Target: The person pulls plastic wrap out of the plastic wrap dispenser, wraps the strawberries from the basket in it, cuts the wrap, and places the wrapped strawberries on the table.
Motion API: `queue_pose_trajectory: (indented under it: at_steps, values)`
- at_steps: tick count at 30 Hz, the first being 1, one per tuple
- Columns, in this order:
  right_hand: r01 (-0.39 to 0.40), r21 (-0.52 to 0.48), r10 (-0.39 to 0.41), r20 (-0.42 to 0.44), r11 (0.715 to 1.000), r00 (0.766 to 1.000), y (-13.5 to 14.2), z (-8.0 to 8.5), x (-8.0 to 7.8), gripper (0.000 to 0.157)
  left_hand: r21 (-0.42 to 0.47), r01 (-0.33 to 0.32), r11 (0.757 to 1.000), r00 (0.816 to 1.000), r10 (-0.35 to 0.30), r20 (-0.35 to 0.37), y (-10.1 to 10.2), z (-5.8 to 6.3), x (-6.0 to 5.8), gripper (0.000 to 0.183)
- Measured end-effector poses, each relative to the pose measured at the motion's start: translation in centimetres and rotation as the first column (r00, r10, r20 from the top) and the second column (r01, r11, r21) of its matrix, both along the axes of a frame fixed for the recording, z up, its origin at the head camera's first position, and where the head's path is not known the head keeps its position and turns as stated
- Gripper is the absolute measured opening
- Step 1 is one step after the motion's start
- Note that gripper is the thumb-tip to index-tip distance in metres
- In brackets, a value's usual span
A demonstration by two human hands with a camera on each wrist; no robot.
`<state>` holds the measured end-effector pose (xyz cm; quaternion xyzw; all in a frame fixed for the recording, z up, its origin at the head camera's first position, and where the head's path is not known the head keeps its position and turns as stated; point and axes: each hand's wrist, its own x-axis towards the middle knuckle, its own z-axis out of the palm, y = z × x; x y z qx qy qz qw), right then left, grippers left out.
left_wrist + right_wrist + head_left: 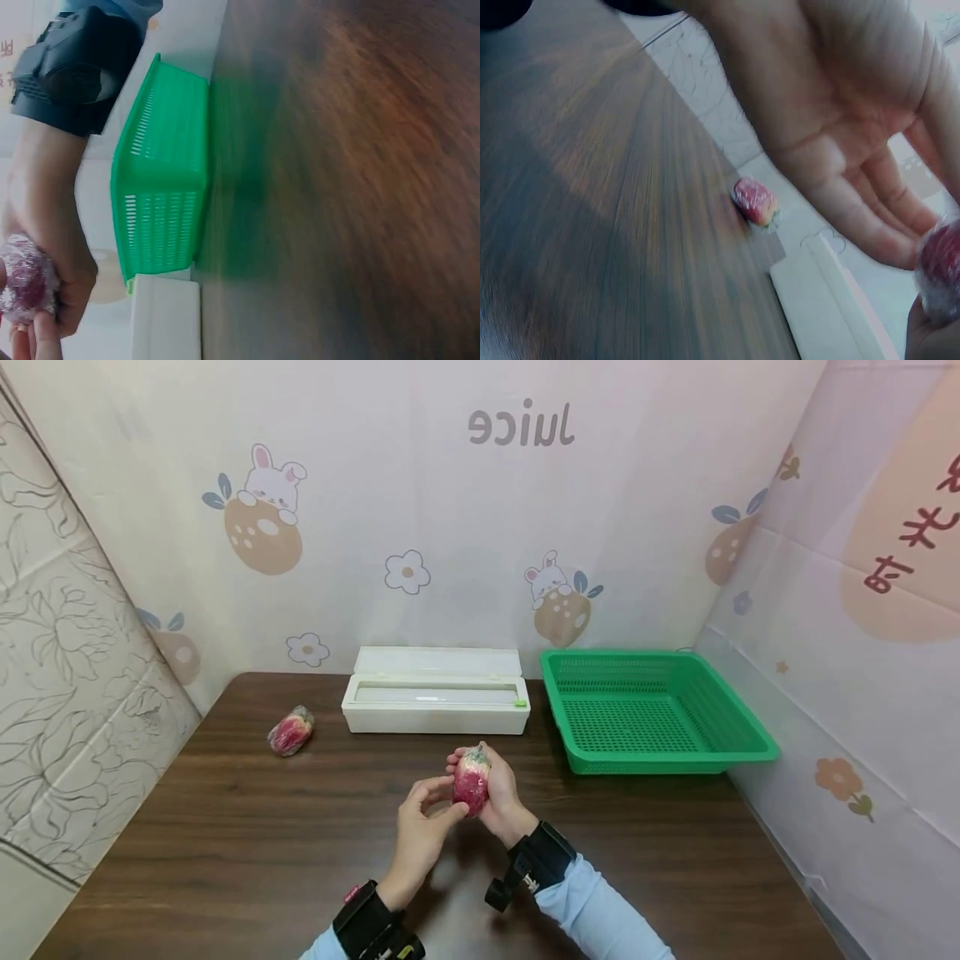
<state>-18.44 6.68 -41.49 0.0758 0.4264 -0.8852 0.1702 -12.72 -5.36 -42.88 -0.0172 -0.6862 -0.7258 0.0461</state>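
A red fruit [471, 782] with a pale green top end, its kind unclear, is wrapped in clear plastic film and held upright between both hands. My right hand [501, 795] cradles it from behind and the right side, fingertips showing past its left edge. My left hand [427, 823] pinches its lower left side with thumb and fingers. Close up in the left wrist view, crinkled film shows on the fruit [28, 281]. In the right wrist view, the left hand's fingertips touch the fruit [941, 255], which the frame edge cuts off.
A second film-wrapped red fruit [291, 732] lies at the table's left. Behind the hands stands a white film dispenser [438, 721], lid raised, with a green slider [521, 703]. A green plastic basket [660, 762] sits at the back right of the brown wooden table [225, 852].
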Motion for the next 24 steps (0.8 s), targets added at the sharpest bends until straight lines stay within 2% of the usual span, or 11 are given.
queue_pose_trajectory:
  at_steps: [2, 6, 12, 18, 21, 24]
  values:
    - [0.0, -0.014, 0.0, 0.003, 1.0, 1.0, -0.3, 0.0, 0.2, 0.04, -0.019, -0.016, 1.0, 1.0, 0.015, -0.025, 0.0, -0.1, 0.1, 0.035]
    - [0.002, -0.034, -0.001, 0.01, 0.999, 1.0, -0.7, -0.1, 0.7, 0.04, -0.002, -0.044, 0.999, 0.999, 0.044, -0.004, -0.1, -0.6, 0.3, 0.032]
    - [0.014, -0.065, -0.013, 0.026, 0.998, 1.0, -1.2, -0.2, 0.8, 0.042, -0.008, -0.014, 1.0, 1.0, 0.014, 0.022, -0.6, -1.1, 0.0, 0.033]
    - [0.006, -0.092, -0.001, 0.064, 0.996, 0.998, -2.2, -0.4, 0.6, 0.046, -0.114, -0.001, 0.993, 0.999, 0.006, 0.044, -1.4, -1.4, -0.5, 0.048]
    - [-0.003, -0.079, 0.009, 0.071, 0.997, 0.997, -2.9, -0.8, 0.5, 0.05, -0.18, -0.012, 0.984, 0.998, 0.023, 0.058, -2.0, -1.5, -0.7, 0.053]
    - [-0.017, -0.048, 0.021, 0.066, 0.999, 0.998, -3.7, -1.4, 0.4, 0.053, -0.2, -0.02, 0.98, 0.997, 0.034, 0.069, -2.8, -1.7, -1.0, 0.054]
